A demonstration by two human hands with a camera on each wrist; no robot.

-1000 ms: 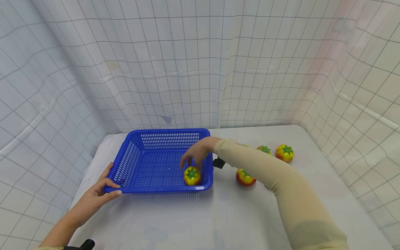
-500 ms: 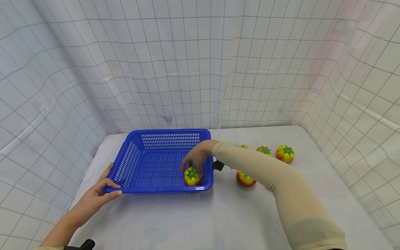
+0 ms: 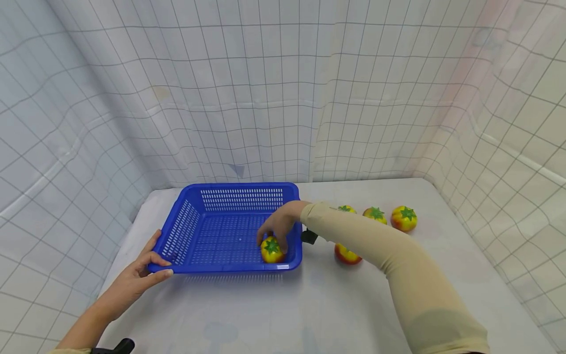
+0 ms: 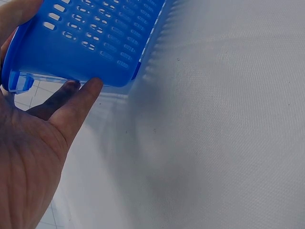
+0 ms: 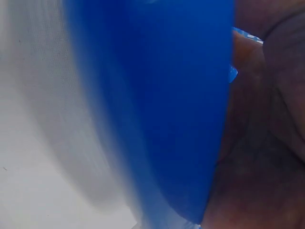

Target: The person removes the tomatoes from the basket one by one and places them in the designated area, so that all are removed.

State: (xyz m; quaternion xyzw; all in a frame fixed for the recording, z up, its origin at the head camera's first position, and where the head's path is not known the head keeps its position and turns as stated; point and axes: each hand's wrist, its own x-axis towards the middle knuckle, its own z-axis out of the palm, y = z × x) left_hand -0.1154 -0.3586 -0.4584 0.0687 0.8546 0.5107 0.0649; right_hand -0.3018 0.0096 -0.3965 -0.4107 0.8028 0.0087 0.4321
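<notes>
In the head view, a blue plastic basket (image 3: 239,268) with slotted walls stands on the white table. My left hand (image 3: 132,280) grips its near left corner, fingers over the rim and thumb below; the left wrist view shows the thumb (image 4: 81,107) against the outer wall. Reaching over the basket's right wall, my right hand (image 3: 279,225) holds a yellow fruit (image 3: 271,250) with a green star-shaped leafy top, fingers and thumb curled about its sides. The fruit sits in the near right corner. In the right wrist view the blue wall hides the fruit.
Several similar yellow-and-red fruits stand right of the basket: one at the near side (image 3: 347,254), one farther right (image 3: 404,219), one in the middle (image 3: 376,215) and one at the back (image 3: 347,209). The right sleeve (image 3: 393,255) partly covers some. Grid-patterned white sheets (image 3: 265,88) surround the table.
My right hand has lowered slightly, and its fingers now lie farther down the fruit's sides. The fruit and basket stay nearly in place. My left hand keeps its hold.
</notes>
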